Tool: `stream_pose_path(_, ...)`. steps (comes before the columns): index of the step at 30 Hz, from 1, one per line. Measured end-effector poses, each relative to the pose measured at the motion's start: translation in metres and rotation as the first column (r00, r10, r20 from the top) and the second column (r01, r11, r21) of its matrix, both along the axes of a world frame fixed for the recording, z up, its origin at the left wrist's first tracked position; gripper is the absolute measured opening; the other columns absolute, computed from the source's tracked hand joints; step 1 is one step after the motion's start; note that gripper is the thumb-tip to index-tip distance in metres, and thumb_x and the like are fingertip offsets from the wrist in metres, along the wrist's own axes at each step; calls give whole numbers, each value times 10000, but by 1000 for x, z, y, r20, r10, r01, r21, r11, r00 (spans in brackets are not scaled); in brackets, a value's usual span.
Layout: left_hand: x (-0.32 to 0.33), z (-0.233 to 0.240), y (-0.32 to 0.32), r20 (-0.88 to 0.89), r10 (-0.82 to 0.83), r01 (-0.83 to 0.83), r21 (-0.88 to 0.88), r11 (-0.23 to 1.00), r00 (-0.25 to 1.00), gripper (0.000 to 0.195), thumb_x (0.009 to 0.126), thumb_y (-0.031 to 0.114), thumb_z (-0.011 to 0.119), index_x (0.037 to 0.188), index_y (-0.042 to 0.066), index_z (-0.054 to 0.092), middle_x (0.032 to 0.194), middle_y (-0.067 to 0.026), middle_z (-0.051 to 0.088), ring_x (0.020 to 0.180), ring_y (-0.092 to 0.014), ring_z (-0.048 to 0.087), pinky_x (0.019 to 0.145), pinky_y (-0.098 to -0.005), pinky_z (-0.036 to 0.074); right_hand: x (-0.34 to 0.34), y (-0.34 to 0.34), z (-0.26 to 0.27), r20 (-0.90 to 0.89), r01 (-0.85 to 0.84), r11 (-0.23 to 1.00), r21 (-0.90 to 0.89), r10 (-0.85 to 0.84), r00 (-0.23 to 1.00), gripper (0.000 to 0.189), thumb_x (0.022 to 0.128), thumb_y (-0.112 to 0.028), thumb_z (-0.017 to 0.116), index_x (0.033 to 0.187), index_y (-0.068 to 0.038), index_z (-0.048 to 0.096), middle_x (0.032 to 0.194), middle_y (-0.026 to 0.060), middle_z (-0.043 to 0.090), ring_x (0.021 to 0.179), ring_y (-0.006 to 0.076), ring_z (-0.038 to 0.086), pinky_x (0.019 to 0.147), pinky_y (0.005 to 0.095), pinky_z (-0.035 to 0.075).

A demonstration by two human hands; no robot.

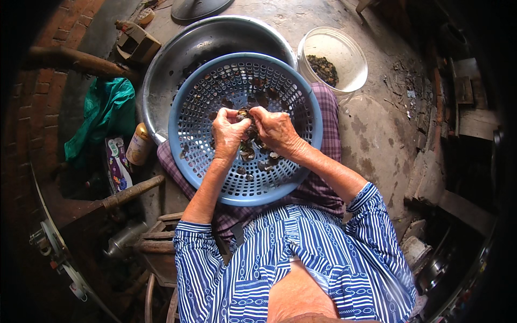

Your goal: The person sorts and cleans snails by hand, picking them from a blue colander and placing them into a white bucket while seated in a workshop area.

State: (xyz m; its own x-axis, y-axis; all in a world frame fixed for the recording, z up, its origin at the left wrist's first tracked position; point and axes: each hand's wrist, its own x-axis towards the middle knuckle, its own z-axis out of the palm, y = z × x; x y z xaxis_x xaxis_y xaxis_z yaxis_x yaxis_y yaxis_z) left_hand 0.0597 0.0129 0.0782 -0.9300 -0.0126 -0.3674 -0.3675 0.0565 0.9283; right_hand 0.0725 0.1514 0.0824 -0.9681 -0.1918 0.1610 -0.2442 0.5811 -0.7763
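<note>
Over a blue plastic colander (194, 161), my left hand (229, 132) and my right hand (280, 132) meet, fingertips pinched together. Between them is a small dark shell (243, 114), partly covered by the fingers. More dark shells, some showing pale insides, lie loose in the colander, such as one shell (264, 165) below my right hand. The colander rests on my lap, on purple plaid cloth (329, 121), its far part over a wide metal basin (226, 30). Dark bits (193, 69) lie in the basin, largely hidden by the colander.
A white bucket (351, 60) at far right holds a heap of small dark pieces (323, 69). To the left are a green plastic bag (107, 109), a bottle (138, 144), a printed carton (118, 163) and a wooden chair (157, 250). A dark round lid (198, 9) lies beyond the basin.
</note>
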Motion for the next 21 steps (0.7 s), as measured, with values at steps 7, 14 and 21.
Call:
stream_pose_path(7,2,-3,1,81,9,-11,19,1000,997,199,693,36,662,815,-4,509,687,-51,573,494,-82,519,401,-203,433,3,-1,-5,-44,19,999,-34,-20,999,131,815,-93,496,929,-27,497,664,182,580,612,334,601,527,401,480)
stream_pose_path(14,5,-4,0,201,7,-48,200,979,980,214,695,40,664,831,-13,507,679,-54,566,476,-88,505,399,-211,439,1,1,3,-14,69,995,-76,-70,997,125,817,-82,498,933,-34,504,639,172,573,596,331,600,510,403,479)
stream_pose_path(21,8,-6,0,195,19,-55,181,982,981,223,702,22,654,861,-2,501,687,-44,562,498,-77,509,414,-209,450,0,3,7,1,81,986,-145,-82,997,155,817,-79,499,960,-26,531,683,186,593,611,321,609,528,384,486)
